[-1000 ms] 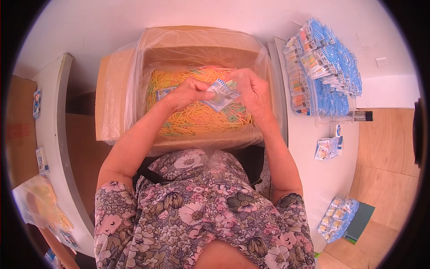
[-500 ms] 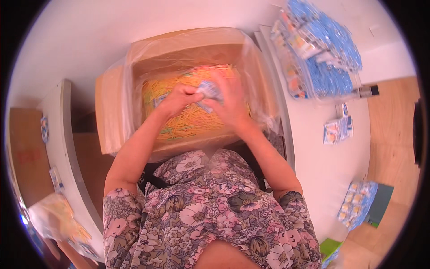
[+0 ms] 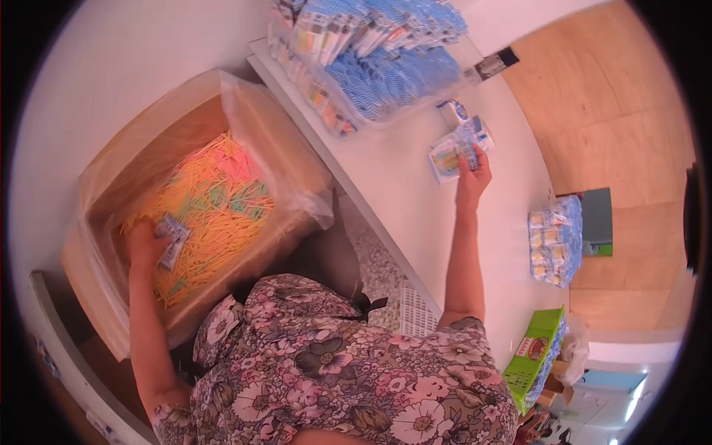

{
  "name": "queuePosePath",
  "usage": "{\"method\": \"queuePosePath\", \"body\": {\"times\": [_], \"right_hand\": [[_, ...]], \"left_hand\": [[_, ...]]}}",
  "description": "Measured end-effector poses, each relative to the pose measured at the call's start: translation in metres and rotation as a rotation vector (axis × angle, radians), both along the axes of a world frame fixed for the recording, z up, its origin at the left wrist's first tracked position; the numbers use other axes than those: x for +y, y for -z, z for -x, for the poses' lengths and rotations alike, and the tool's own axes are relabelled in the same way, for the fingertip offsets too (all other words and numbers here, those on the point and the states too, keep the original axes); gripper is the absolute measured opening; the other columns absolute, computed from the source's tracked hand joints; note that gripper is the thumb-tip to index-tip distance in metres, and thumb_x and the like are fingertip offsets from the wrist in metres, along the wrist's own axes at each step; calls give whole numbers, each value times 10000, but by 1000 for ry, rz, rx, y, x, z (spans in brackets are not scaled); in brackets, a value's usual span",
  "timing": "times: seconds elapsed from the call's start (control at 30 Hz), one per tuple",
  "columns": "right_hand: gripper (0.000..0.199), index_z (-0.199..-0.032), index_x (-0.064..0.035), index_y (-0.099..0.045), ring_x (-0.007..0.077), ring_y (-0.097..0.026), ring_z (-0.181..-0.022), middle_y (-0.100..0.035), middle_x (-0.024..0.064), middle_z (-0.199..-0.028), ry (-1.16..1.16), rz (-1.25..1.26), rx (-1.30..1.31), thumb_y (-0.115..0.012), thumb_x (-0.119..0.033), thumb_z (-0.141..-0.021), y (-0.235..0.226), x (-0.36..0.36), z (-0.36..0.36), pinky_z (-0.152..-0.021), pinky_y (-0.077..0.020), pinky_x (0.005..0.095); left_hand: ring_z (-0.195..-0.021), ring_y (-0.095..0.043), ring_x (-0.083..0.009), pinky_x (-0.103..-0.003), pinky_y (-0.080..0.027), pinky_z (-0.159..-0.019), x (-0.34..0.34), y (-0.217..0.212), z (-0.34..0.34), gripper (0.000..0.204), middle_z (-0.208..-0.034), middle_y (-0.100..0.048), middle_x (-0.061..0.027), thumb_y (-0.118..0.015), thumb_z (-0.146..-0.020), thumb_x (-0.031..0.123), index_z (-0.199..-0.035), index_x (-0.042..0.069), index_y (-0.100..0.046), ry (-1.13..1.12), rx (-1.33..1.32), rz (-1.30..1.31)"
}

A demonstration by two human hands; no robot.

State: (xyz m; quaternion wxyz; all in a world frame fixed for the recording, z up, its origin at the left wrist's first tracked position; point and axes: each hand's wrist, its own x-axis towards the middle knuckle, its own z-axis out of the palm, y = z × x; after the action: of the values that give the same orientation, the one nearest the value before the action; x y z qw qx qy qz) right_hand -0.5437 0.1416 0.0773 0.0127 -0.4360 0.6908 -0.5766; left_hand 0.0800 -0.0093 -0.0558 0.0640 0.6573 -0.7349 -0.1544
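Note:
My left hand (image 3: 141, 243) is down in the cardboard box, low among the thin sticks (image 3: 219, 222), which are mostly yellow with some pink and green. Its fingers are partly hidden and curl against a small blue-and-white printed packet (image 3: 173, 242), which they appear to grip. Over the white table, my right hand (image 3: 475, 176) pinches a flat clear-and-blue packet (image 3: 446, 157) with something yellowish showing in it. That packet lies at a small group of similar packets (image 3: 478, 132).
The box (image 3: 285, 126) has a clear plastic liner over its rim. On the table (image 3: 386, 174), a clear tub (image 3: 386, 119) is heaped with blue packets. Bundled packets (image 3: 556, 241) and a green basket (image 3: 535, 356) stand along the right edge. Another pale panel edge (image 3: 55, 334) runs at lower left.
My view has turned to the right. My hands, together over the box around a packet before, are now apart: the left stays in the box, the right has moved to the table packets.

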Motion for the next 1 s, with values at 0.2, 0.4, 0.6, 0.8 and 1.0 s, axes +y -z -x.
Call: {"method": "queuePosePath", "body": {"times": [0.2,0.4,0.6,0.8,1.0], "right_hand": [[411,-1166,25,-543,180,-537,-1053,-558,121,-1187,212,21,454,-671,-29,-779,18,-4,41,-798,-462,294],[260,-1050,23,-597,242,-576,-954,-610,130,-1055,-139,118,708,-580,71,-795,-48,-34,-153,-767,-476,328],[148,-880,-7,-637,333,-622,-805,-633,177,-842,-955,-612,716,-548,-109,-821,-7,-128,-297,-695,-485,374],[249,-912,-1,-667,337,-633,-869,-647,204,-928,-785,-1207,952,-539,-182,-797,85,-219,-336,-748,-494,407],[372,-964,-27,-679,301,-633,-945,-655,188,-982,-664,-1255,885,-569,-344,-802,119,-231,-339,-809,-496,382]], "left_hand": [[-873,-593,-314,-415,-475,-761,-2,19,11,479,-896,-605,-135,-818,-517,271,-881,69,-583,25,-50,-67],[-991,-586,-276,-409,-444,-812,2,-29,39,608,-955,-630,-116,-853,-512,301,-999,87,-559,-150,-194,-258],[-1010,-578,-312,-480,-444,-842,-1,-30,22,623,-1005,-628,-125,-824,-535,359,-1034,97,-557,-149,-225,-319],[-977,-581,-287,-506,-412,-834,-2,-36,32,518,-983,-635,-83,-781,-599,342,-1025,110,-598,-150,-119,-89],[-975,-581,-252,-513,-392,-842,-1,-43,38,419,-961,-639,-51,-756,-627,346,-967,130,-641,-107,-172,-67]]}}
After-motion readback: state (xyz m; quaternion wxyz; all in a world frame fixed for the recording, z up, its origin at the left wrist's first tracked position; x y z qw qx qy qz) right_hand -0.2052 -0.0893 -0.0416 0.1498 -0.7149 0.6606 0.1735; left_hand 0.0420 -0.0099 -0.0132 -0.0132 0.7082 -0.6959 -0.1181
